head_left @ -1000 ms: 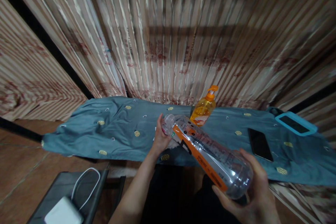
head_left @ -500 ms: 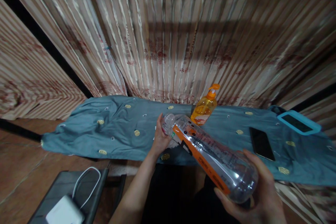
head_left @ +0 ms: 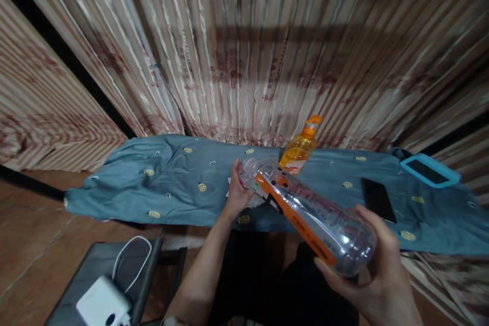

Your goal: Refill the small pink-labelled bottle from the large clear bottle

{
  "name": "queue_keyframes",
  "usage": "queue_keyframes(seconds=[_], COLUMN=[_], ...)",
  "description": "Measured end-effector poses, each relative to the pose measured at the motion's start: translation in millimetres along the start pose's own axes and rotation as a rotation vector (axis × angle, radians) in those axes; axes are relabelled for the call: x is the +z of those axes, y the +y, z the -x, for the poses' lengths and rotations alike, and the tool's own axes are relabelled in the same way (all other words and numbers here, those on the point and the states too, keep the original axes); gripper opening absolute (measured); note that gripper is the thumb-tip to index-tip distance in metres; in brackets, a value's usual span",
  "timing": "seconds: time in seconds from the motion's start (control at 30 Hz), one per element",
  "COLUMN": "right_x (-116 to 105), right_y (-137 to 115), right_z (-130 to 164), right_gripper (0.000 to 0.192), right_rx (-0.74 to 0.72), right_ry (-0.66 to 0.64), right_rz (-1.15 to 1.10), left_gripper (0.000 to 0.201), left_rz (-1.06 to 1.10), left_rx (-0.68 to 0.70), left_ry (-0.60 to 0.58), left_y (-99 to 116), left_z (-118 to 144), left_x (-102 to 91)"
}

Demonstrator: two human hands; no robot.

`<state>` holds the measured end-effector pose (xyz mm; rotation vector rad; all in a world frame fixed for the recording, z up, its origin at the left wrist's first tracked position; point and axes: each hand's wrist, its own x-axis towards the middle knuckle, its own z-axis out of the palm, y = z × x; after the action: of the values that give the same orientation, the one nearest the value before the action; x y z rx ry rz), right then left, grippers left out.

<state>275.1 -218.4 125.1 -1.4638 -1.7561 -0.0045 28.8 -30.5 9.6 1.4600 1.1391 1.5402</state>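
A large clear plastic bottle (head_left: 317, 214) with an orange label lies tilted, its neck pointing away from me. My right hand (head_left: 376, 270) grips its base near the lower right. My left hand (head_left: 237, 194) is closed around the neck and cap end (head_left: 248, 169), above the blue-grey cloth (head_left: 164, 183) that covers the table. An orange pump bottle of soap (head_left: 300, 147) stands upright on the cloth just behind the clear bottle's neck.
A black phone (head_left: 376, 199) lies on the cloth to the right, and a tablet in a blue case (head_left: 428, 171) lies at the far right. Striped curtains (head_left: 244, 46) hang behind. A dark stool (head_left: 95, 275) at lower left carries a white charger (head_left: 103, 303) with its cable.
The view has shifted slightly. Both hands keep their hold on the clear bottle, whose base has moved a little right and up.
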Motion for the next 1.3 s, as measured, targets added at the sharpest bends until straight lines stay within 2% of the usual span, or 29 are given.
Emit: queue_keyframes(seconds=[0.2,0.37,0.47,0.77,1.0,1.3], right_x=[-2,0,1,0,0,1], right_y=[-7,-11,-12,-15,-17,-16], right_z=[-4,1,3,-2,-8,-1], right_gripper=[0.099,0.096,0.095,0.095,0.096,0.099], right_rx=[-0.022,0.126,0.157,0.094,-0.047,-0.019], right_ry=[0.019,-0.006,-0.012,0.009,0.037,0.048], right_rz=[0.000,-0.094,-0.120,-0.057,0.019,0.025], left_gripper=[0.108,0.110,0.112,0.109,0.105,0.102], left_rz=[0.011,0.000,-0.008,0.033,0.018,0.021], left_rx=[0.009,-0.001,-0.015,0.009,-0.008,0.004], left_ry=[-0.026,-0.024,-0.029,-0.017,-0.008,-0.002], left_y=[3,3,3,0,3,4], left_z=[0,0,-1,0,0,0], left_x=[0.8,1.3,0.6,2.3,3.1,4.6])
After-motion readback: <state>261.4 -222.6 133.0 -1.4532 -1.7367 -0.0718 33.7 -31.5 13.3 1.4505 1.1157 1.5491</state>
